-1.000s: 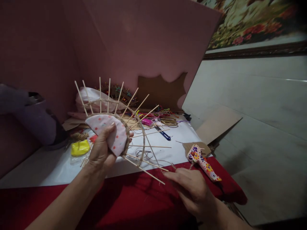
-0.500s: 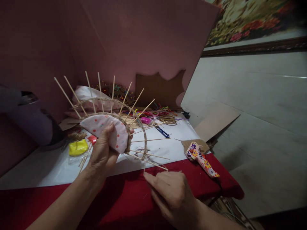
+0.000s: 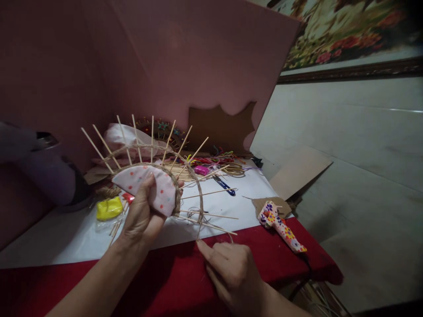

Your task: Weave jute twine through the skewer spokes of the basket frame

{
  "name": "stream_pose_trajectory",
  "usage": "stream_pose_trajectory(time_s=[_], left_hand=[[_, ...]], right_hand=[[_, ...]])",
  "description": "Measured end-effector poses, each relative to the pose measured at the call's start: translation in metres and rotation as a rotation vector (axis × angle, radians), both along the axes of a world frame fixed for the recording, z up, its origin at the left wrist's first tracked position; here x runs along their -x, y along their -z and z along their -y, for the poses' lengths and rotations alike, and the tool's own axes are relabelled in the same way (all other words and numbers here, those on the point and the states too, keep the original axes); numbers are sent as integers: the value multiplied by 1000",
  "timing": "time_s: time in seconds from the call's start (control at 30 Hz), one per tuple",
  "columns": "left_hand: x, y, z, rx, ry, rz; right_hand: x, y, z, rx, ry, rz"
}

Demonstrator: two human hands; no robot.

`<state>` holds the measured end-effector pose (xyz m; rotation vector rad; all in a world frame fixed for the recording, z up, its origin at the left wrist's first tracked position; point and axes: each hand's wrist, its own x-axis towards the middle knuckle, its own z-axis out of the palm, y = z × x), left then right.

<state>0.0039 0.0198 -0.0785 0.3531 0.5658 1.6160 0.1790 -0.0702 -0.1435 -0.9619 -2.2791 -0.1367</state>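
My left hand (image 3: pixel 142 215) grips a half-round piece covered in white dotted fabric (image 3: pixel 161 189), thumb on its face and fingers behind. Thin wooden sticks (image 3: pixel 152 138) fan outward from its curved edge, which is bound with brown twine. Farther out, an arc of twine (image 3: pixel 199 189) runs from stick to stick. Below the lowest sticks, my right hand (image 3: pixel 231 268) is closed, pinching the twine's loose end (image 3: pixel 199 232) between thumb and forefinger. That strand runs taut up to the arc.
On the white sheet (image 3: pixel 79 246) lie a yellow packet (image 3: pixel 109 208), a pink packet (image 3: pixel 201 170), blue-handled snips (image 3: pixel 224 185) and scissors (image 3: pixel 235 169). A flower-patterned glue gun (image 3: pixel 280 224) rests on cardboard at right. A purple bottle-like object (image 3: pixel 53 171) stands left; cut cardboard (image 3: pixel 220 127) leans behind.
The view has tilted up slightly, so the table things sit a little lower. Both hands keep their holds, and the strand stays pulled down toward my right hand.
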Motion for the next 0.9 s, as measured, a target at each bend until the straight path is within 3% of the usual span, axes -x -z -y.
stream_pose_trajectory(time_s=[0.3,0.5,0.67,0.9], left_hand=[[1,-6,-1,121,2,100],[-2,-4,1,115,110,33],[-4,-6,4,166,126,57],[-3,-6,5,129,175,62]], right_hand=[[-10,0,-17,392,-2,-499],[-11,-9,-27,626,42,-702],[-1,-13,-37,837,-20,-891],[4,-15,-46,861,58,-1043]])
